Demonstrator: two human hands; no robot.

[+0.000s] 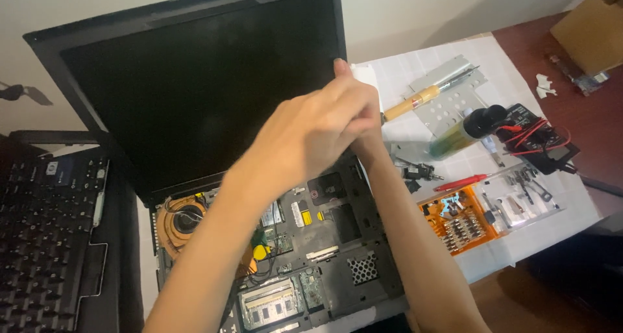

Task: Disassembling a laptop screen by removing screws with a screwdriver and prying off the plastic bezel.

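At the right edge of the laptop screen [195,93], both hands meet: the left hand [305,128] reaches across from the lower left and lies over the right hand [366,128], their fingers bunched together against the bezel near its upper right corner. One fingertip shows above the rest, touching the frame; whether they pinch the bezel or some small part on it is hidden by the left hand's back, so I cannot tell. Below the forearms lies the opened laptop base [311,242], keyboard removed, with the copper fan [185,219] toward the left hand's side, memory modules [269,300] nearer the body and yellow tabs among the boards; the lid stands upright, probably so its edge can be worked from the side. Beyond the right hand, on a white sheet [551,209], tools lie within easy reach: a wooden-handled tool [422,98] resting on a perforated metal plate [454,96], a dark-capped cylinder [470,128] beside red wires [532,135], a red-handled screwdriver [461,182], and an orange bit case [457,222] lying open. Left of the left arm sits a separate black keyboard [48,235], apart from the base.
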